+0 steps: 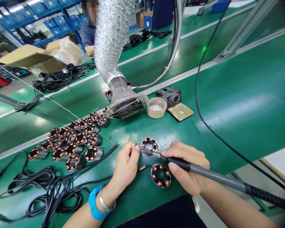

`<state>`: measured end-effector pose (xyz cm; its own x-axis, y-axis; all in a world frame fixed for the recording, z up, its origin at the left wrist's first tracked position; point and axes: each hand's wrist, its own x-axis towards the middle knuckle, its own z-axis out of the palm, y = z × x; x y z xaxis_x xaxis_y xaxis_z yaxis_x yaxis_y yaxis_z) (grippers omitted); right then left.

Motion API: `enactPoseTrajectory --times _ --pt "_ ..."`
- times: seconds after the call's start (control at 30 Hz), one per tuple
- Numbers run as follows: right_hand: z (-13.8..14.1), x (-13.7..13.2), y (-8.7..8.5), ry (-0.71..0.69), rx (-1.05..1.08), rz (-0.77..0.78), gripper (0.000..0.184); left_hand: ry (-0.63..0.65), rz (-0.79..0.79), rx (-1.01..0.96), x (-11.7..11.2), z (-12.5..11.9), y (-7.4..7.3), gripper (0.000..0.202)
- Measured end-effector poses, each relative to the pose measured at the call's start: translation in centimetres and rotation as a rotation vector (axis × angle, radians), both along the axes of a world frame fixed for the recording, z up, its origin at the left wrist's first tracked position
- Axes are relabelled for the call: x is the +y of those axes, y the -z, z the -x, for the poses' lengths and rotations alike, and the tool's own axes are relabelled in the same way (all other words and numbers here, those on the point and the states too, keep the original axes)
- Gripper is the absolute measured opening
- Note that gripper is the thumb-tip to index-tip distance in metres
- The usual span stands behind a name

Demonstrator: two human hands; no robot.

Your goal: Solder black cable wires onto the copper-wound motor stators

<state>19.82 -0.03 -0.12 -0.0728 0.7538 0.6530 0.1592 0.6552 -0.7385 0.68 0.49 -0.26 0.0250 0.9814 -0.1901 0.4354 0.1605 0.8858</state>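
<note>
My right hand [188, 164] grips a soldering iron [204, 173] like a pen. Its tip reaches the lower left rim of a small stator [149, 145] with copper windings, which lies on the green bench. My left hand [127, 163] is closed in a pinch just left of that stator. A thin silvery strand, seemingly solder wire [85, 123], runs down from the upper left to these fingers; the pinched end is mostly hidden. Nearer to me lies a second stator [161, 175], with a black cable [97, 181] leading to it beneath my left hand.
Many stators [72, 139] stand grouped at left, with coiled black cables [52, 190] before them. A fume extractor hood [125, 106] hangs over the bench beside a round tub [156, 107] and soldering iron stand [172, 96]. A black cord [198, 95] hangs at right. Another person [88, 34] is behind.
</note>
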Motion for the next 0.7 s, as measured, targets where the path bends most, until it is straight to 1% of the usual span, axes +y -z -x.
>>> enactPoseTrajectory --times 0.13,0.27,0.43,0.7 --pt "0.46 -0.19 0.23 0.016 -0.025 -0.090 0.027 0.011 -0.004 -0.004 -0.01 0.10 0.04 0.029" --pt "0.53 -0.21 0.30 0.006 -0.038 -0.141 0.029 0.012 -0.001 -0.001 0.01 0.14 0.07 0.029" --pt "0.24 -0.24 0.39 0.030 0.024 -0.128 0.032 0.017 -0.009 0.000 -0.01 0.18 0.13 0.029" --pt "0.46 -0.16 0.11 0.010 0.016 -0.120 0.028 0.024 0.010 -0.010 -0.10 0.18 0.05 0.029"
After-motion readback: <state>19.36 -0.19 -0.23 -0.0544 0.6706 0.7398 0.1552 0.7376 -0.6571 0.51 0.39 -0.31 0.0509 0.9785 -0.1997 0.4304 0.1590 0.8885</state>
